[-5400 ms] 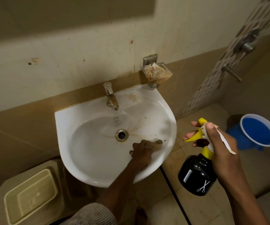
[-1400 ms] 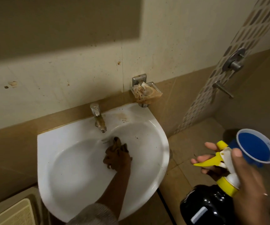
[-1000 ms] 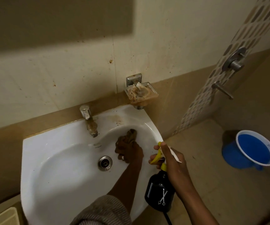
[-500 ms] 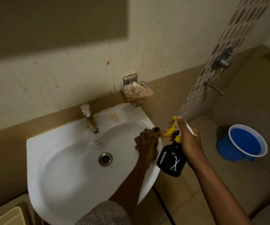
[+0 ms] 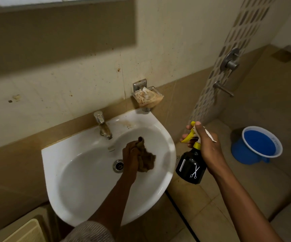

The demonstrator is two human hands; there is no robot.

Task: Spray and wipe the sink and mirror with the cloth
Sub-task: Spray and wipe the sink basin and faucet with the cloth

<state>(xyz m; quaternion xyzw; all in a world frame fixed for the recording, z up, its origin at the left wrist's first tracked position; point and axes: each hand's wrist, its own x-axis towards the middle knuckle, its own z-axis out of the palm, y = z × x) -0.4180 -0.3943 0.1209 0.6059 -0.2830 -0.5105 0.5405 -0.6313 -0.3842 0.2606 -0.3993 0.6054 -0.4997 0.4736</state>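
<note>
A white wall-mounted sink (image 5: 81, 187) fills the lower middle of the head view, with a drain (image 5: 118, 166) and a stained tap (image 5: 102, 125). My left hand (image 5: 130, 157) presses a crumpled brown cloth (image 5: 146, 160) against the basin's right inner slope, just right of the drain. My right hand (image 5: 206, 145) holds a black spray bottle (image 5: 191, 167) with a yellow trigger beside the sink's right rim, nozzle aimed right. A thin strip of the mirror's lower edge (image 5: 54, 1) shows at the top left.
A metal soap dish (image 5: 148, 97) with stained wrappers hangs on the wall above the sink's right corner. A blue bucket (image 5: 256, 145) stands on the tiled floor at right. Shower valve fittings (image 5: 230, 61) sit on the patterned wall strip. A cream basket (image 5: 24, 232) lies bottom left.
My left hand slid the cloth from the sink's right rim back down into the basin near the drain. The right hand with the bottle shifted slightly right; the view tilted up, revealing the mirror edge.
</note>
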